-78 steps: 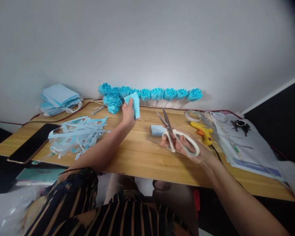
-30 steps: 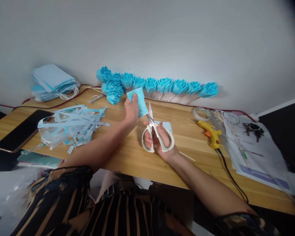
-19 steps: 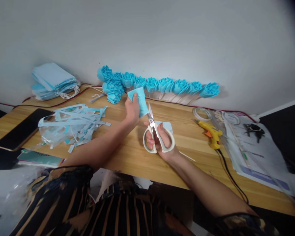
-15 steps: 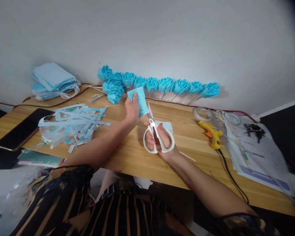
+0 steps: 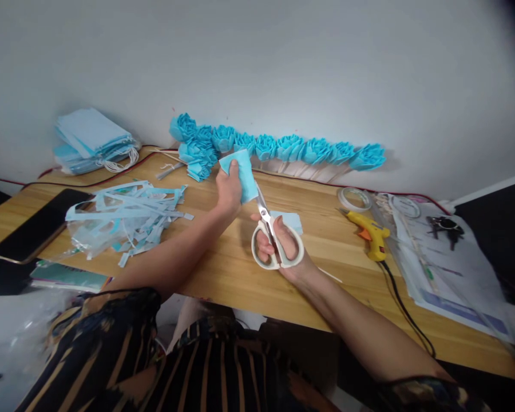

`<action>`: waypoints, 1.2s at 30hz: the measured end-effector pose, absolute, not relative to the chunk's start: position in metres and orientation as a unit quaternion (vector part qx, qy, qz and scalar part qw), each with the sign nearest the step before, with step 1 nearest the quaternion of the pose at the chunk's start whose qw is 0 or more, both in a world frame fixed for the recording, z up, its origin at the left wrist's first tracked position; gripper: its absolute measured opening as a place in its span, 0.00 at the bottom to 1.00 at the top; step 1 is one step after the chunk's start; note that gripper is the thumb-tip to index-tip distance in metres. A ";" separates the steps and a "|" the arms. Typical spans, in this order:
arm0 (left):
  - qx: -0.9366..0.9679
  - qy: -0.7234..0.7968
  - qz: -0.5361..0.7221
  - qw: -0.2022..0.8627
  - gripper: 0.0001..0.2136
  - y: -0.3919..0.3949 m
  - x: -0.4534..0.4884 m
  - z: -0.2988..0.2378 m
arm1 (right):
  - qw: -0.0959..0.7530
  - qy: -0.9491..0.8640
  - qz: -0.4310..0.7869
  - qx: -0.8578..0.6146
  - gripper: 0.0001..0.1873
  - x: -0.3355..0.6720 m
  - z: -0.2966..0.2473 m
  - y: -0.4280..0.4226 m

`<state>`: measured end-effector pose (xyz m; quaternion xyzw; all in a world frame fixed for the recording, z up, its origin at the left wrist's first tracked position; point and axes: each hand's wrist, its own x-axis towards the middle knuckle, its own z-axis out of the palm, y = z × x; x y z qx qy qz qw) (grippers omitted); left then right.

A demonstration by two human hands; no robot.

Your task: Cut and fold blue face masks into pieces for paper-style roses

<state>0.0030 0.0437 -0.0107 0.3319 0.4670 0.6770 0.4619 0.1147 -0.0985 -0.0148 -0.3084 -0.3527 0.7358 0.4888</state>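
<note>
My left hand (image 5: 228,191) is closed around a folded light-blue piece of paper (image 5: 244,174), held upright above the wooden table (image 5: 223,269). My right hand (image 5: 283,252) grips white-handled scissors (image 5: 271,234), fingers through the loops. The blades point up and left and meet the lower right edge of the blue piece. A small stack of blue squares (image 5: 289,220) lies on the table just behind my right hand.
Blue paper flowers (image 5: 283,149) line the wall. A heap of cut strips (image 5: 124,220), a phone (image 5: 36,226) and a stack of blue masks (image 5: 92,140) are at left. A yellow glue gun (image 5: 369,234), tape roll (image 5: 354,199) and papers (image 5: 438,257) lie right.
My right hand brought the scissors from the right up to the blue piece. In the last second the blades closed further into its lower edge, and my left hand tilted the piece slightly.
</note>
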 end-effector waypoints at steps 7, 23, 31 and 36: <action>0.348 0.446 0.692 0.450 0.09 0.043 0.004 -0.012 | 0.457 -0.394 0.747 -0.278 0.28 0.121 -0.007 -0.097; 0.357 0.453 0.694 0.431 0.11 0.047 -0.001 -0.018 | 0.416 -0.450 0.731 -0.302 0.32 0.127 -0.006 -0.097; 0.362 0.461 0.693 0.420 0.10 0.046 -0.001 -0.017 | 0.417 -0.443 0.735 -0.299 0.35 0.126 -0.007 -0.096; 0.375 0.463 0.684 0.420 0.10 0.039 0.005 -0.018 | 0.428 -0.450 0.726 -0.296 0.29 0.127 -0.010 -0.094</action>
